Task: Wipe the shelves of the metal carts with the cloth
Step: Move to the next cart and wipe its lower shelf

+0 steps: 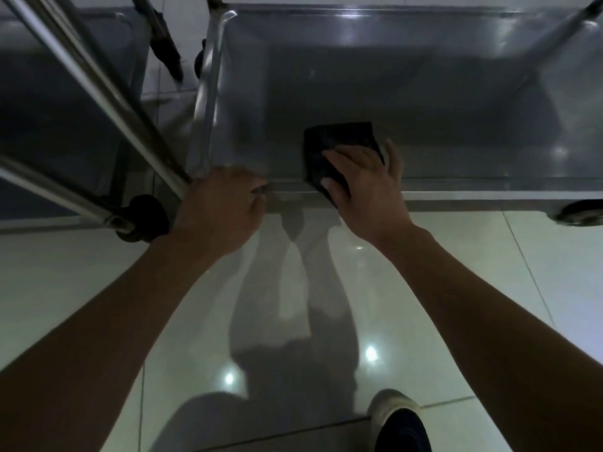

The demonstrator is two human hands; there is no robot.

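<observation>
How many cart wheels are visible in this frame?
3. One black wheel sits by the left hand, a second wheel under the shelf's near right corner, a third wheel behind its far left corner. Others are likely hidden.

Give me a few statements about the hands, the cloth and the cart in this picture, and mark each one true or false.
1. The right hand presses the dark cloth onto the cart shelf. True.
2. The cloth is white. False: it is dark, nearly black.
3. The left hand grips the cart's near left corner. True.
4. The left hand holds a spray bottle. False: no bottle is in view.
5. A caster wheel stands on the tiled floor. True.
</observation>
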